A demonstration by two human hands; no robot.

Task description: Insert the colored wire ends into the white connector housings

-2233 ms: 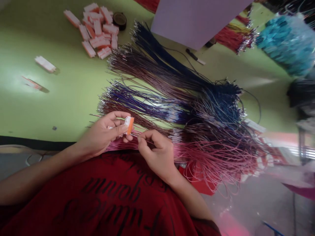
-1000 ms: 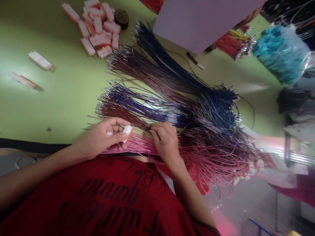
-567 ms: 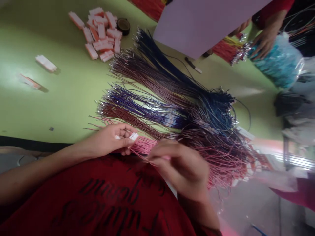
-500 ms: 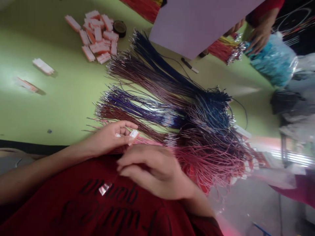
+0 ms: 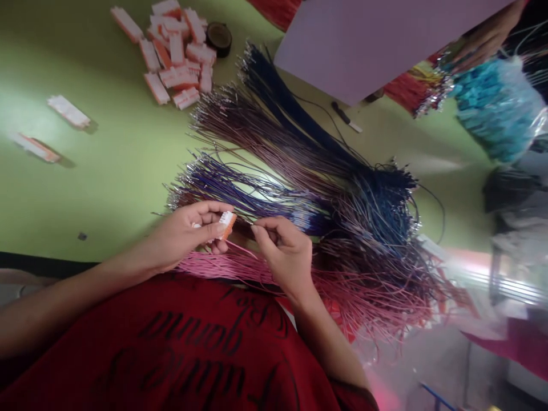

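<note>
Pinched in the fingers of my left hand (image 5: 194,231) is a white and orange connector housing (image 5: 228,225). A pink wire (image 5: 244,248) runs from near the housing toward my right hand. My right hand (image 5: 286,251) is closed just right of the housing, thumb and forefinger together on a thin wire end (image 5: 250,222); its colour is hard to make out. Beneath both hands lies a bundle of pink wires (image 5: 214,265). Brown wires and a bundle of blue-violet wires (image 5: 240,185) lie just beyond, their metal-tipped ends to the left.
Farther back are dark brown wires (image 5: 257,131) and dark blue wires (image 5: 291,103). A pile of connector housings (image 5: 177,54) sits beside a tape roll (image 5: 218,39); two more lie left. A purple sheet (image 5: 363,45), a cutter-like tool (image 5: 346,117), another person's hand (image 5: 483,45) and a teal-filled bag (image 5: 496,108) are beyond.
My right hand has moved up and away from my shirt, to beside the housing, with a wire end in its fingers. My left hand keeps hold of the housing. The view has shifted slightly.
</note>
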